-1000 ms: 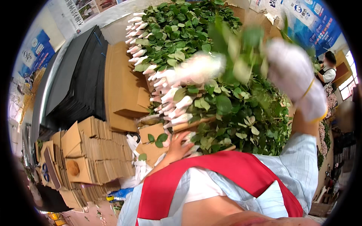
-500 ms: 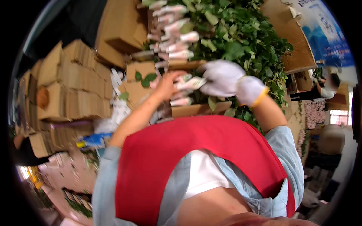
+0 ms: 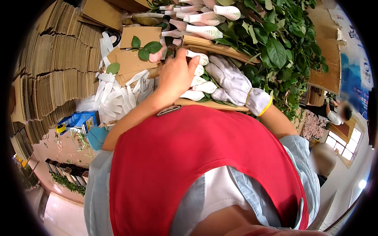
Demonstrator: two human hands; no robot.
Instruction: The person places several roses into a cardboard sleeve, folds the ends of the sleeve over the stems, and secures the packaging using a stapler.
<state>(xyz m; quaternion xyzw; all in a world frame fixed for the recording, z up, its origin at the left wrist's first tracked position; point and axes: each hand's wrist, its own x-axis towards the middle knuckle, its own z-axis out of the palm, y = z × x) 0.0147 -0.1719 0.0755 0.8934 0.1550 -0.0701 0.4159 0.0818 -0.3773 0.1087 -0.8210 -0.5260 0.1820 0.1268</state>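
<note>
My left hand (image 3: 176, 75), bare, has its thumb and fingers closed round a pale rose bud in a white foam net (image 3: 198, 58). Just below this bud, several more netted rose buds (image 3: 204, 87) lie in a cluster between two brown cardboard edges. My right hand (image 3: 232, 76), in a white glove with a yellow cuff edge, curls round the roses just behind their heads; the stems under the glove are hidden. A larger row of netted roses (image 3: 204, 18) lies farther off, heads to the left and green leaves (image 3: 275, 51) to the right.
Stacked cardboard sheets (image 3: 59, 74) stand at the left. White foam nets (image 3: 112, 94) lie in a heap beside my left forearm, with a blue box (image 3: 80, 120) nearer. Cardboard pieces (image 3: 136, 63) carry loose leaves (image 3: 151, 48). Another person (image 3: 334, 118) is at the far right.
My left hand has shifted onto a bud at the upper end of the cluster. My gloved hand has drawn back from the bud it touched and lies lower, against the roses. The view has tilted.
</note>
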